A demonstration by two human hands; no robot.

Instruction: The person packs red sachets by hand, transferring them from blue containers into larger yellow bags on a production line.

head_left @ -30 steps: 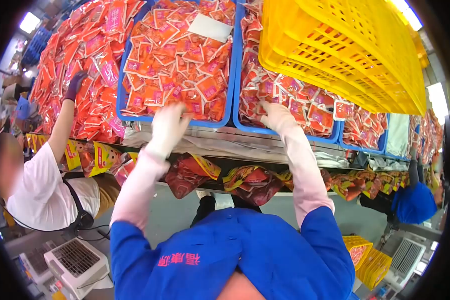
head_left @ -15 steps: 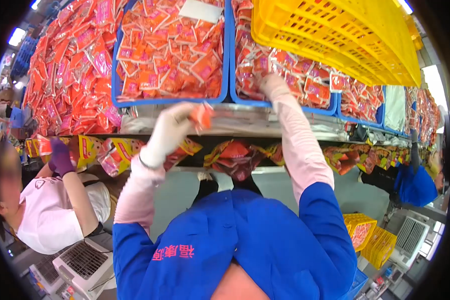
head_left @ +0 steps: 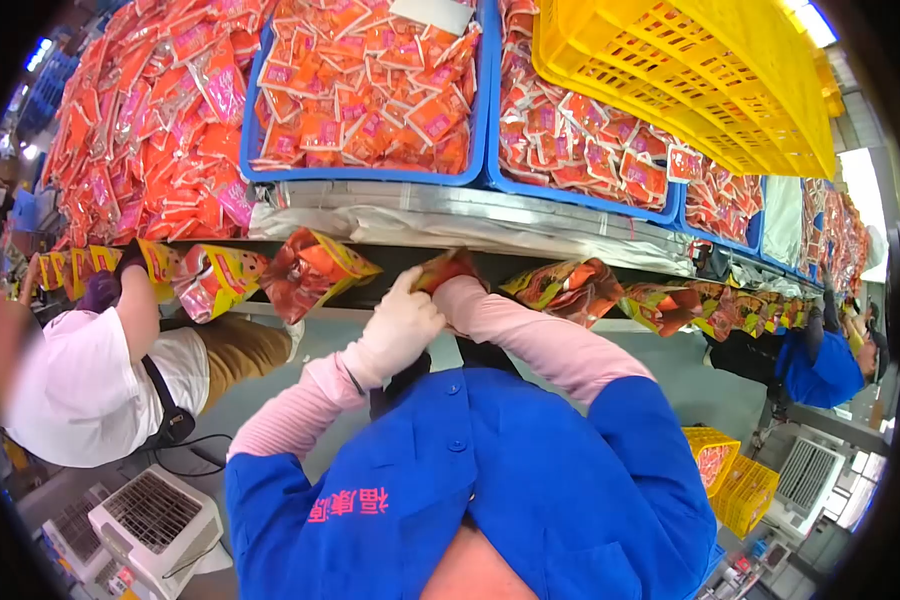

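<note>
My left hand [head_left: 406,324], in a white glove, has its fingers closed on the near edge of an open yellow-and-red bag [head_left: 446,266]. Into the mouth of that bag reaches my right hand [head_left: 454,287]; its fingers are hidden, so what they hold does not show. More bags stand upright in the same row, among them a filled red-and-yellow bag [head_left: 317,270] on the left and another bag [head_left: 573,288] on the right. Behind the row, small red packets fill a blue tray [head_left: 368,177] and a second blue tray [head_left: 590,200].
A big heap of red packets [head_left: 155,130] lies at left. The yellow crate [head_left: 685,80] overhangs the right tray. One co-worker in a white shirt [head_left: 80,390] stands close on the left; another in blue [head_left: 820,365] is farther right. Grey air coolers [head_left: 155,510] stand on the floor.
Both hands have come down from the trays to the bag. The small red packet in my left hand is out of sight, and that hand now grips the bag. The bags have shifted left.
</note>
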